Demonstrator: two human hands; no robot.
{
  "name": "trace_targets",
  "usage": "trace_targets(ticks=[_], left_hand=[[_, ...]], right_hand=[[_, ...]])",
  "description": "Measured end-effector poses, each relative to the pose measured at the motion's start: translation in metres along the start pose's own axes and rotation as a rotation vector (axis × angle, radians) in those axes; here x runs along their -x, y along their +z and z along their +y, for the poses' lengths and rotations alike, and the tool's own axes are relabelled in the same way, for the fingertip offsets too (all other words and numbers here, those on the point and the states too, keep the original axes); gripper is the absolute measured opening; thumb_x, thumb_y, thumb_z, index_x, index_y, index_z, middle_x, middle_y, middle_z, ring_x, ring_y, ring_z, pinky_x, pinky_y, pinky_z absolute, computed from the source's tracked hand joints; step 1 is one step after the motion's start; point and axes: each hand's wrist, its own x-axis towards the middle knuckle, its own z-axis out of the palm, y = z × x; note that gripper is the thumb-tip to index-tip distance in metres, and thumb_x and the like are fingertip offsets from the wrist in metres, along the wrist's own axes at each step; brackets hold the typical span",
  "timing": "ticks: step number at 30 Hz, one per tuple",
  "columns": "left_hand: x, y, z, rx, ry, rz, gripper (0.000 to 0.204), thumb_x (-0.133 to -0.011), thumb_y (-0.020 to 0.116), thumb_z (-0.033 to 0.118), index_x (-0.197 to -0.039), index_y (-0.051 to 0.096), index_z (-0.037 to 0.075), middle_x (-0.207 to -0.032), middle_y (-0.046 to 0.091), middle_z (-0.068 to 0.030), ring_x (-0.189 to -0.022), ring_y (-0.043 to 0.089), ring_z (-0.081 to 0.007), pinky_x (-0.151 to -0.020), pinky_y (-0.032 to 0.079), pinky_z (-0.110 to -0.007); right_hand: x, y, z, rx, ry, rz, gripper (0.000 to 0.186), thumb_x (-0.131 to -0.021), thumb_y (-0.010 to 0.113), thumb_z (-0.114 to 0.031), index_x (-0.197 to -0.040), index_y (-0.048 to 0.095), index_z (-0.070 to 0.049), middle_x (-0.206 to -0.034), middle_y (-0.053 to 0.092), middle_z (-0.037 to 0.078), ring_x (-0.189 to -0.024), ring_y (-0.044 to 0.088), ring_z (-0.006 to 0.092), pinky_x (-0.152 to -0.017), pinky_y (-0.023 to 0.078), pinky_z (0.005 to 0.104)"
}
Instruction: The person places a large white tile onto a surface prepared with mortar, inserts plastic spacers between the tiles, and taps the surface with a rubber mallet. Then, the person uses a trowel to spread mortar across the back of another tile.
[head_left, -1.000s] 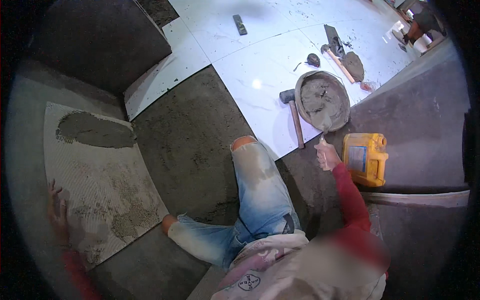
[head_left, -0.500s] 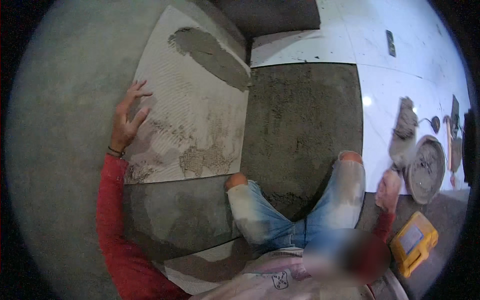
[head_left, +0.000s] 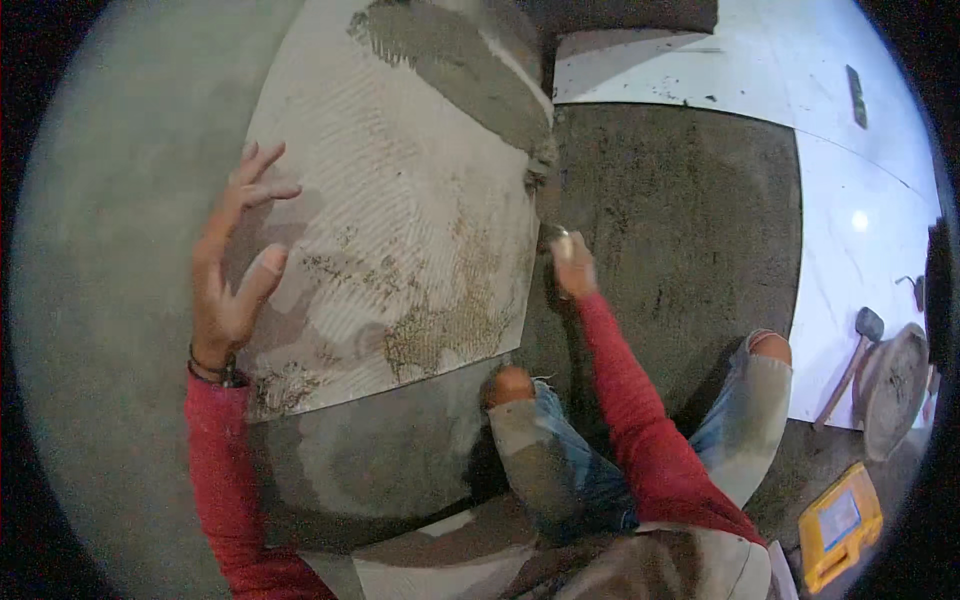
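A large tile with a ribbed, whitish back stands at the left, grey mortar spread across its far part. My left hand is open beside the tile's left edge, fingers spread and thumb apart; whether it touches the tile I cannot tell. At the tile's right edge my right hand is closed round the handle of a trowel. The trowel's blade is seen nearly edge-on and blurred, close to the lower end of the mortar.
A square of grey mortar bed lies between the tile and white floor tiles. On the right are a mallet, a mortar-smeared basin and a yellow case. A dark block stands at the far side.
My right hand has swung left from beside the basin to the tile's right edge, carrying the mortar-laden trowel. My left hand stays open by the tile. The view has shifted.
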Motion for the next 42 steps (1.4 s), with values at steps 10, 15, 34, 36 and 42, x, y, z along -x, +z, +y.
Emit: trace_targets(ticks=[10,15,34,36,42], left_hand=[[0.013,-0.001,-0.015,-0.03,-0.069,-0.017,0.058,-0.082,0.053,0.054,-0.111,0.061,0.004,-0.138,0.046,-0.0197,-0.135,0.033,-0.0348,-0.11,0.022,-0.048],[-0.004,0.006,-0.005,-0.013,-0.032,-0.006,0.059,-0.081,0.053,0.055,-0.11,0.062,0.004,-0.138,0.046,-0.0209,-0.135,0.032,-0.035,-0.11,0.022,-0.048],[0.01,-0.01,-0.009,0.136,-0.031,0.03,0.055,-0.081,0.058,0.044,-0.118,0.057,0.004,-0.14,0.042,-0.0214,-0.139,0.026,-0.0341,-0.111,0.019,-0.045],[0.007,-0.008,-0.008,0.153,-0.017,0.048,0.056,-0.081,0.058,0.044,-0.12,0.056,0.004,-0.141,0.041,-0.0215,-0.139,0.026,-0.0344,-0.111,0.02,-0.045],[0.005,-0.004,0.0,0.277,-0.006,0.113,0.069,-0.083,0.058,0.047,-0.135,0.041,0.004,-0.146,0.033,-0.0211,-0.139,0.025,-0.0358,-0.111,0.021,-0.045]], right_hand=[[0.1,0.04,-0.11,0.37,0.164,-0.479,0.057,-0.082,0.061,-0.023,-0.129,0.043,0.003,-0.116,0.049,0.038,-0.096,0.058,0.0491,-0.086,0.048,0.0498],[0.024,0.002,-0.019,0.216,-0.124,0.004,0.027,-0.084,0.058,-0.019,-0.107,0.05,-0.006,-0.096,0.055,0.024,-0.065,0.06,0.03,-0.057,0.05,0.0414],[-0.05,0.039,-0.275,-0.054,0.043,-0.253,0.037,-0.08,0.059,-0.02,-0.104,0.049,0.006,-0.092,0.061,0.031,-0.09,0.061,0.0428,-0.077,0.049,0.0461],[-0.05,0.038,-0.322,0.019,-0.063,-0.207,0.039,-0.08,0.06,-0.021,-0.105,0.048,0.006,-0.097,0.059,0.034,-0.095,0.058,0.0469,-0.08,0.048,0.0486],[-0.026,0.05,-0.386,0.035,-0.275,-0.155,0.038,-0.081,0.06,-0.025,-0.101,0.049,0.006,-0.098,0.06,0.031,-0.094,0.059,0.0457,-0.08,0.048,0.0486]])
